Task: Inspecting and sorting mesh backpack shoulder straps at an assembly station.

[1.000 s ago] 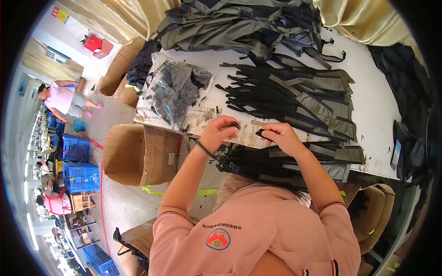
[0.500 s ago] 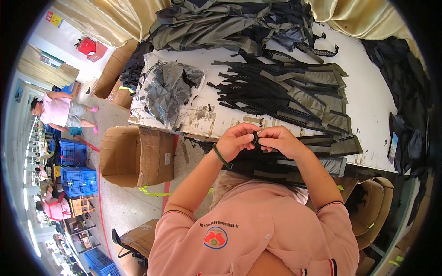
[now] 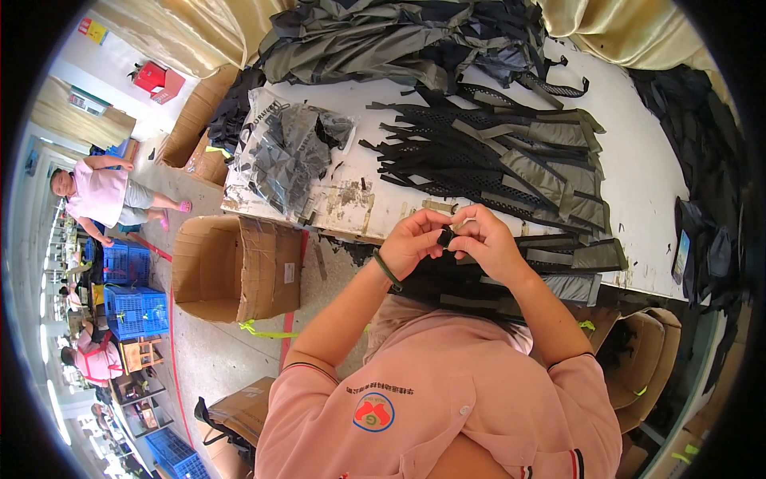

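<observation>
Pinched between both hands over the near table edge is a small black buckle-like piece point(image 3: 445, 236); its exact kind is too small to make out. My left hand point(image 3: 411, 243), with a dark green band at the wrist, grips it from the left between thumb and fingers. My right hand point(image 3: 488, 244) closes on it from the right, fingertips bent together. Just beyond my hands lies a spread stack of black mesh straps with grey-green padded ends point(image 3: 550, 172). More dark straps point(image 3: 479, 297) hang over the table edge at my lap.
A clear plastic bag of black parts point(image 3: 287, 156) lies on the white worn table point(image 3: 638, 152). Dark grey fabric pieces point(image 3: 383, 48) are heaped at the back. Open cardboard boxes point(image 3: 271, 275) stand at left and right. A person in pink point(image 3: 104, 191) stands far left, near blue crates point(image 3: 136, 311).
The black piece has turned between my fingers and shows more of its face. My right fingers have lifted slightly. The distant person has turned and shifted.
</observation>
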Tool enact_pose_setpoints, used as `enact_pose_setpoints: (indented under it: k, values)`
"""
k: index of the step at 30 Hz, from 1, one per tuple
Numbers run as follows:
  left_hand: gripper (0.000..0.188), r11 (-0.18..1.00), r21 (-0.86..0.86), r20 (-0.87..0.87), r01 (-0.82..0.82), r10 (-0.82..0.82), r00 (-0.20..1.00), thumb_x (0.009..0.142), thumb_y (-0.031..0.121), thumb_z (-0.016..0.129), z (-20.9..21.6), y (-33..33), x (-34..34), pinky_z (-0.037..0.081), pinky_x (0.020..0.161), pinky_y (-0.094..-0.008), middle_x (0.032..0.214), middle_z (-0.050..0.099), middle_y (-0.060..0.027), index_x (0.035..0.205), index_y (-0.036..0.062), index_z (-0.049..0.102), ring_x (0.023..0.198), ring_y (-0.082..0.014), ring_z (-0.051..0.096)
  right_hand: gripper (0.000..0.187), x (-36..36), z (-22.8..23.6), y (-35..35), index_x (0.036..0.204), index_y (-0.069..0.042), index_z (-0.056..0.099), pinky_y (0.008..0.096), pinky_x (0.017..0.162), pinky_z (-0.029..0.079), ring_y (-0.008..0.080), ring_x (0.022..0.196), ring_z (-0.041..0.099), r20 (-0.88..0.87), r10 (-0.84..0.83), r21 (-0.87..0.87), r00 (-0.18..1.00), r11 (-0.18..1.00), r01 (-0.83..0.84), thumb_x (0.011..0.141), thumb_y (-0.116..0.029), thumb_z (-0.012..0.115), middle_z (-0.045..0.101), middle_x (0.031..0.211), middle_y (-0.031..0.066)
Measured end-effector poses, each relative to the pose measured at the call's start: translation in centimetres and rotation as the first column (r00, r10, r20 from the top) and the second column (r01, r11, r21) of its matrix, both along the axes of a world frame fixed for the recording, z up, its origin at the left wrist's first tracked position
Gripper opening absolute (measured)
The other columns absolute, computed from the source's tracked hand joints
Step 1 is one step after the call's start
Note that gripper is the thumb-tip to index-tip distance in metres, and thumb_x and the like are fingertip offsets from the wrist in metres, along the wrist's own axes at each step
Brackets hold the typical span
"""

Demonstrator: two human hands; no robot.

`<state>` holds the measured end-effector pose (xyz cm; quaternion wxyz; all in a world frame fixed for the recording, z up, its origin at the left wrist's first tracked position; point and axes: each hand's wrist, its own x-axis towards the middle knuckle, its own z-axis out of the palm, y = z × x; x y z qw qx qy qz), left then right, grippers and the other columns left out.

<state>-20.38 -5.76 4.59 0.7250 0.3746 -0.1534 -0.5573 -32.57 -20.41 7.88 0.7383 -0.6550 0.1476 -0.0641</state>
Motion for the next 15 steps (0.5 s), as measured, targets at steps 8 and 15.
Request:
enact_pose_setpoints:
  k: [8,15]
  values:
    - [0.014,0.994,0.005,-0.407,-0.106,0.099,0.908,0.090,0.010,0.057,0.4,-0.8,-1.4,0.048,0.063,-0.0240,0.089,0.061,-0.0053,0.103,0.0060,0.055,0.070,-0.0129,0.059,0.014,0.1,0.8,-0.9,0.087,-0.008,0.063,0.0315,0.068,0.043,0.0224,0.068,0.057,0.308,0.130,-0.633,0.942,0.768,0.101,0.076,0.000,0.064,0.062,0.077,0.0055]
    - [0.007,0.963,0.077,0.149,-0.260,0.246,0.958,0.089,0.010,0.059,1.1,-2.0,-2.3,0.050,0.062,-0.0245,0.081,0.060,-0.0022,0.093,0.0060,0.054,0.068,-0.0094,0.058,0.018,-0.8,0.2,-0.3,0.090,-0.006,0.061,0.0248,0.067,0.043,0.0146,0.067,0.053,0.327,-0.053,-0.327,0.944,0.931,0.165,0.075,0.004,0.065,0.058,0.082,0.0016]
